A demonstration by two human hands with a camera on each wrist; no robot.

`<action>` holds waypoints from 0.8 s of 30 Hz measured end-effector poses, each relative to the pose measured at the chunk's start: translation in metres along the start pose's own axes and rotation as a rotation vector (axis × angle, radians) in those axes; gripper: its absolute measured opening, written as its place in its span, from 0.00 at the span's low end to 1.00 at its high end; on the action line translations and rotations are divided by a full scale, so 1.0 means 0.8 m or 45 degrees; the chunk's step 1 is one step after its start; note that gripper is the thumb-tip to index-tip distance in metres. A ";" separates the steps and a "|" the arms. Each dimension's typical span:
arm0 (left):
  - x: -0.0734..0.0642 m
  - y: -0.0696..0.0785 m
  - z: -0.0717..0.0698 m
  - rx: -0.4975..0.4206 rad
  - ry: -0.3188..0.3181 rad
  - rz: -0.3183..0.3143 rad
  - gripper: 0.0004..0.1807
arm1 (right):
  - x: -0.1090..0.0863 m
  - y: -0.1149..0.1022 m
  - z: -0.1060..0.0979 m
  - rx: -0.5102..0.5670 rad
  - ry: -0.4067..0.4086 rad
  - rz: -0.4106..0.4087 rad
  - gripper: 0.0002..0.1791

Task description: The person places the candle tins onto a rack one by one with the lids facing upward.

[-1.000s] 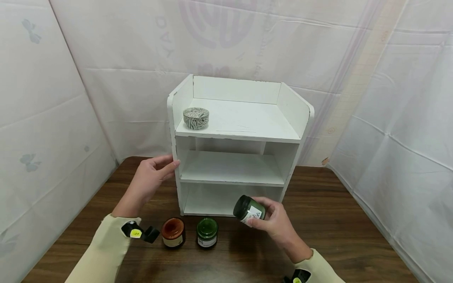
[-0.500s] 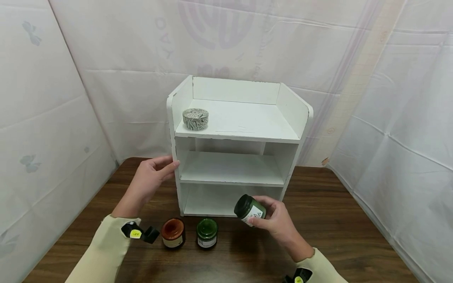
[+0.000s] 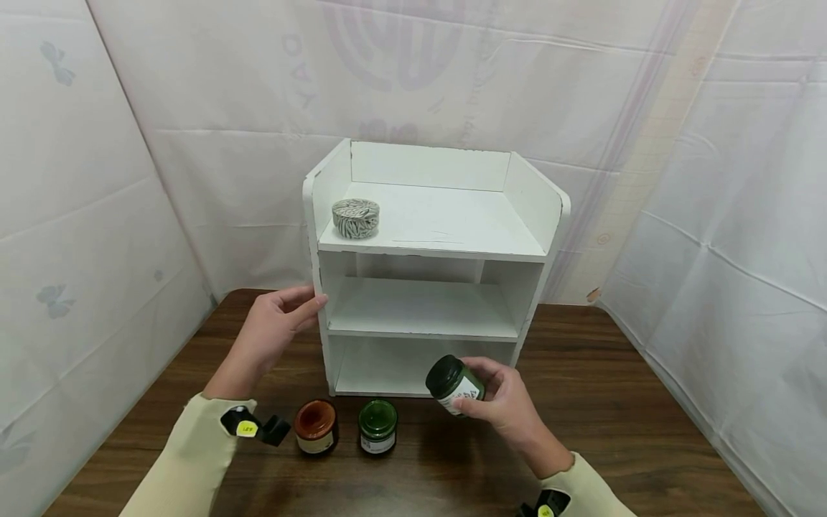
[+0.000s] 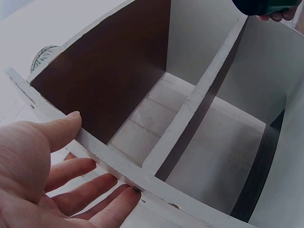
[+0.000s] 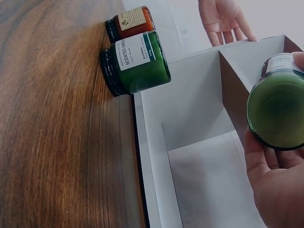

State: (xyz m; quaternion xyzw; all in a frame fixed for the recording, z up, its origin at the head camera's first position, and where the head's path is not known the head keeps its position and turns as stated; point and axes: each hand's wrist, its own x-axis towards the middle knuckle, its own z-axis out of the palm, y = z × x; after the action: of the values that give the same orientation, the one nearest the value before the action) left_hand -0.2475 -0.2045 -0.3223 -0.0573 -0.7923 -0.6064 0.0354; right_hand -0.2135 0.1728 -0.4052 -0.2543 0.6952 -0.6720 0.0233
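Observation:
My right hand (image 3: 500, 402) holds a green glass scented candle jar (image 3: 466, 391) above the table, before the bottom shelf's right part. The jar is tilted, its dark lid up and to the left; its round glass base (image 5: 278, 111) faces the right wrist camera. My left hand (image 3: 274, 323) touches the left side panel of the white shelf unit (image 3: 426, 334), thumb at the front edge and relaxed fingers (image 4: 102, 185) along the outside. On the table, a second green candle jar (image 3: 377, 424) and an amber candle jar (image 3: 316, 424) stand upside down on their lids.
A round tin (image 3: 356, 219) with a leaf-like black and white pattern sits at the top shelf's front left. The unit stands on a dark wood table (image 3: 594, 402). White sheeting (image 3: 226, 143) hangs behind and at both sides.

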 end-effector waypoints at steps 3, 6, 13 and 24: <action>0.000 0.000 0.000 -0.009 -0.002 0.008 0.38 | 0.001 -0.001 0.000 0.011 -0.011 -0.032 0.30; 0.000 0.000 0.000 -0.015 -0.003 0.016 0.38 | 0.001 -0.001 0.000 0.020 -0.023 -0.059 0.30; -0.001 0.001 0.001 -0.013 -0.004 0.014 0.38 | 0.001 -0.002 0.001 0.048 -0.027 -0.101 0.31; -0.002 0.002 0.001 -0.008 -0.007 0.007 0.39 | 0.002 0.001 0.003 0.134 -0.055 -0.128 0.34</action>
State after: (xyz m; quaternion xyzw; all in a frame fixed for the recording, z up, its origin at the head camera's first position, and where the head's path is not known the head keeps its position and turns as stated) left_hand -0.2459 -0.2030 -0.3212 -0.0611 -0.7903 -0.6087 0.0347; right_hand -0.2140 0.1697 -0.4058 -0.3018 0.6446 -0.7022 0.0178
